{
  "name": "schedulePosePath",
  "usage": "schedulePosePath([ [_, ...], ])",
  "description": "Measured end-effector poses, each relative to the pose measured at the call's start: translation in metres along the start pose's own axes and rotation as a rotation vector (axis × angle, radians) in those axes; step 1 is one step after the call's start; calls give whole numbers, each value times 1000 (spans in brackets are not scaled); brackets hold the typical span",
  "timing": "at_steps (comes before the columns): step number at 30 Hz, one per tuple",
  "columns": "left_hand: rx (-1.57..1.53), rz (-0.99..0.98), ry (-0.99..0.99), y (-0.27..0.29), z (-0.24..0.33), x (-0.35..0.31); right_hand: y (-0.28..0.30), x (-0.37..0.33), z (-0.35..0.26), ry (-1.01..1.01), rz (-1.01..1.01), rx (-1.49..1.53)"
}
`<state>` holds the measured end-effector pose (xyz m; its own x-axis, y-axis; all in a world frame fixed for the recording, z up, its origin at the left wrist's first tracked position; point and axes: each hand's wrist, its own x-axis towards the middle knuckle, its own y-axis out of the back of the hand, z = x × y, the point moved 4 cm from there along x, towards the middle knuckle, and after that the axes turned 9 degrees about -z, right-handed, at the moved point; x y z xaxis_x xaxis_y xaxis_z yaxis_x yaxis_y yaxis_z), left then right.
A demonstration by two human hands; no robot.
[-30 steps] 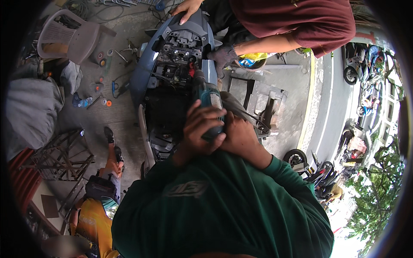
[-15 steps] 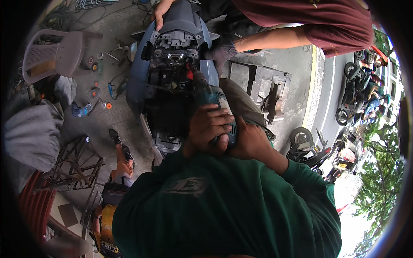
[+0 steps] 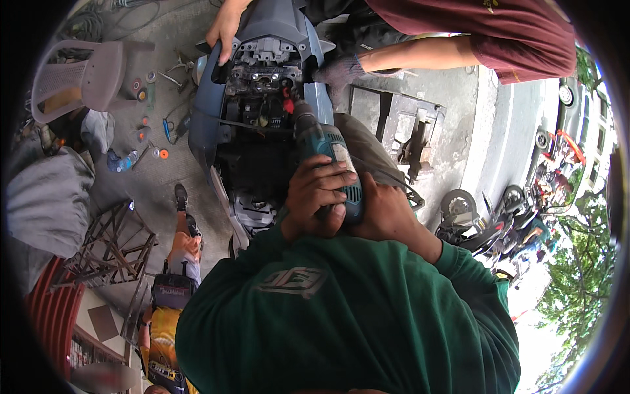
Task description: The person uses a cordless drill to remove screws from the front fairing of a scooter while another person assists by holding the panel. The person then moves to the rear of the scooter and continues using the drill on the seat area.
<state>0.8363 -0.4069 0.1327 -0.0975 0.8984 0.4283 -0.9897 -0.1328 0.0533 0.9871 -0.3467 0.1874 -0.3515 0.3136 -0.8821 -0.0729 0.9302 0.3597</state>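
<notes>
I look down over my green shirt at a teal power drill point(image 3: 326, 150). My left hand point(image 3: 315, 197) wraps its body from the left and my right hand point(image 3: 388, 211) cups it from the right. The drill's nose points into the open, stripped front of a blue-grey scooter point(image 3: 259, 85), near a small red part point(image 3: 288, 105). Across the scooter, another person in a maroon shirt steadies the bodywork with a bare hand point(image 3: 223, 27) and a gloved hand point(image 3: 338, 69).
A grey plastic chair point(image 3: 82, 75) and small tools and bits point(image 3: 147, 125) lie on the concrete to the left. A metal frame point(image 3: 108, 246) and a seated person point(image 3: 174, 262) are at lower left. Parked motorcycles point(image 3: 499, 210) line the right, beyond a black stand point(image 3: 400, 125).
The view has tilted so the scooter sits higher in the picture. The drill and both my hands have moved forward toward the scooter's open front.
</notes>
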Motion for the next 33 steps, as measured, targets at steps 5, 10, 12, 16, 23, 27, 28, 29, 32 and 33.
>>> schedulePosePath([
  [5,0,28,-8,0,-1,-3,4,2,-4,-9,-22,-46],
  [10,-2,33,-7,-2,-3,-7,9,2,-4,-30,-47,-41],
  [12,4,25,-18,-2,-5,-8,9,2,-5,-27,-67,-46],
  [16,-20,51,-36,2,-6,-8,8,5,-7,-59,-101,-52],
  [23,-74,28,34,9,-5,-3,3,9,-9,-74,-128,20],
  [27,-82,33,16,12,-7,-6,2,8,-16,-81,-137,25],
  [28,-80,55,3,14,-7,-8,3,8,-18,-92,-141,21],
  [29,-76,78,-9,16,-7,-10,4,9,-21,-84,-138,-4],
  [32,-94,78,-11,19,-7,-16,5,9,-27,-86,-150,-59],
  [33,-92,80,-12,19,-6,-18,5,8,-28,-96,-163,-72],
])
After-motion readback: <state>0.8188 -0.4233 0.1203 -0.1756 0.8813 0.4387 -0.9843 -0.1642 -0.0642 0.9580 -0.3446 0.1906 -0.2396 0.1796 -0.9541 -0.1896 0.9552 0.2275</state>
